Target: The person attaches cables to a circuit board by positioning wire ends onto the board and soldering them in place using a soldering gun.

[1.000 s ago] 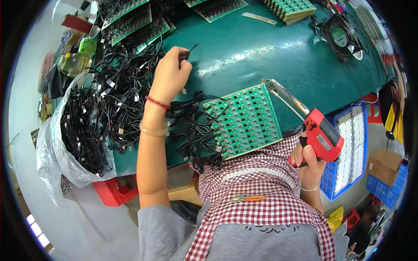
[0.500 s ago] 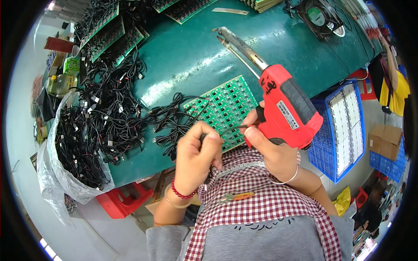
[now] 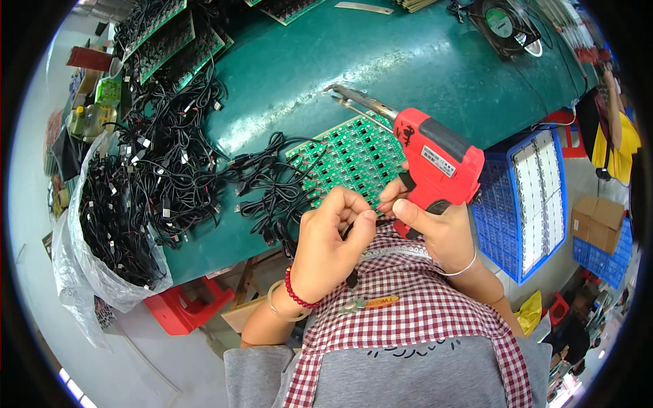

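Note:
My right hand (image 3: 439, 238) is wrapped round the grip of a red soldering gun (image 3: 442, 160) with a dark grey back. Its metal nozzle points to the far left, above the table. Thumb and forefinger of that hand also pinch a thin reddish wire end. Close beside it, my left hand (image 3: 333, 241) is closed in a pinch on a black cable, mostly hidden by the fingers; a dark piece hangs below against the apron. Just beyond both hands lies a green circuit board panel (image 3: 354, 156) with rows of small black parts. Bundled black cables (image 3: 275, 183) overlap its left edge.
A large heap of black cables (image 3: 163, 156) covers the table's left, partly in a clear plastic bag (image 3: 129, 289). Finished-looking board stacks (image 3: 170, 54) stand behind it. A fan (image 3: 500, 27) sits at the far right. Blue crates (image 3: 503, 211) and a red stool (image 3: 187, 309) flank the green table.
My left hand has moved right and turned, bringing its fingertips close to my right hand. The cable stretched between them no longer shows. The soldering gun has come lower and slightly left.

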`<action>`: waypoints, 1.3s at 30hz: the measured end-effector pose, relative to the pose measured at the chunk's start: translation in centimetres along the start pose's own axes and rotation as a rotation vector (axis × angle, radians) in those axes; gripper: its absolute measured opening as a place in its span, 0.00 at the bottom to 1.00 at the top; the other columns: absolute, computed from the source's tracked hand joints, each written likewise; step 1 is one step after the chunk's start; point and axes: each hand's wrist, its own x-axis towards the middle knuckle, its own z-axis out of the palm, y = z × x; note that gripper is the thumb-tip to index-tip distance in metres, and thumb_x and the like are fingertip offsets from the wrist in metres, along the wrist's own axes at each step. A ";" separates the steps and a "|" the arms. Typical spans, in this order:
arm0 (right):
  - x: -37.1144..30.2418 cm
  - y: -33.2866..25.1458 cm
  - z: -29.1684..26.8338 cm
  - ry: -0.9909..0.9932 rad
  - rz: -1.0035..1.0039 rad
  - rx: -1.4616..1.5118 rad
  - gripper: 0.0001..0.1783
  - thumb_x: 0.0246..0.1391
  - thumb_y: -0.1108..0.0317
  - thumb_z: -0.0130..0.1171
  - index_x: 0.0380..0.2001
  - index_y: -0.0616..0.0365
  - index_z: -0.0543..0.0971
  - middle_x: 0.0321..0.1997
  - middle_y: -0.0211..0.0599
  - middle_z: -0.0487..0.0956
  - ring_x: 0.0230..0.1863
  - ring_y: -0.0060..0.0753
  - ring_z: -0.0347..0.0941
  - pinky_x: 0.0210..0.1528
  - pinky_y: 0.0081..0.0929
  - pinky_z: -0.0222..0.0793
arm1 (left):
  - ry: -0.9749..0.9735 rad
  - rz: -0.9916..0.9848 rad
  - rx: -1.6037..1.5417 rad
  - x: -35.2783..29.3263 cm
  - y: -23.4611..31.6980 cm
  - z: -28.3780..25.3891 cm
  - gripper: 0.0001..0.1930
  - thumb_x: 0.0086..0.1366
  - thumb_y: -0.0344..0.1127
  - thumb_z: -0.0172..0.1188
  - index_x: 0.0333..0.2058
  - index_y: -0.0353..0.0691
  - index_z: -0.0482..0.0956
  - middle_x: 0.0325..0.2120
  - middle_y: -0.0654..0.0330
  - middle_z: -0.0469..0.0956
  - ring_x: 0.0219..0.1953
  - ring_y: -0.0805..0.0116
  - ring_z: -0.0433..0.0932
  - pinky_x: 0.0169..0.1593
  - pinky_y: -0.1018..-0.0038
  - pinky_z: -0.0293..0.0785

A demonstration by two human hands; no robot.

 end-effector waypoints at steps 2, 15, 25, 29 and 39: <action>-0.3 0.1 -0.4 -0.002 0.013 -0.143 0.06 0.55 0.73 0.59 0.35 0.64 0.75 0.33 0.28 0.76 0.33 0.17 0.71 0.36 0.19 0.68 | 0.012 -0.083 -0.102 -0.3 -0.1 0.0 0.03 0.61 0.23 0.55 0.31 0.32 0.69 0.20 0.68 0.72 0.23 0.87 0.67 0.26 0.88 0.63; -0.5 -0.6 0.5 -0.058 0.113 -0.158 0.23 0.50 0.80 0.58 0.50 0.62 0.65 0.32 0.34 0.75 0.35 0.23 0.72 0.38 0.23 0.69 | 0.195 0.325 0.492 -1.3 1.0 0.7 0.10 0.48 0.21 0.62 0.28 0.36 0.70 0.21 0.58 0.71 0.21 0.64 0.73 0.23 0.72 0.67; -0.3 -0.6 0.5 -0.142 -0.085 -0.393 0.25 0.47 0.82 0.58 0.50 0.62 0.65 0.32 0.35 0.75 0.33 0.23 0.71 0.36 0.24 0.69 | 0.237 0.432 0.551 -0.7 1.0 0.4 0.11 0.45 0.20 0.63 0.26 0.37 0.70 0.21 0.59 0.70 0.21 0.62 0.73 0.23 0.70 0.68; -0.1 -0.4 1.0 -0.105 -0.033 -0.292 0.22 0.48 0.82 0.56 0.48 0.62 0.66 0.32 0.34 0.74 0.33 0.22 0.70 0.35 0.22 0.68 | 0.198 0.399 0.559 -0.8 1.2 0.1 0.11 0.44 0.19 0.63 0.25 0.36 0.70 0.21 0.58 0.70 0.21 0.62 0.73 0.22 0.71 0.68; 0.5 -1.1 1.0 -0.295 -0.103 -0.736 0.09 0.50 0.73 0.61 0.37 0.60 0.77 0.34 0.26 0.77 0.35 0.19 0.73 0.36 0.21 0.69 | 0.328 0.469 0.517 -0.9 1.3 0.1 0.12 0.45 0.17 0.62 0.27 0.35 0.70 0.21 0.58 0.71 0.20 0.64 0.73 0.22 0.73 0.68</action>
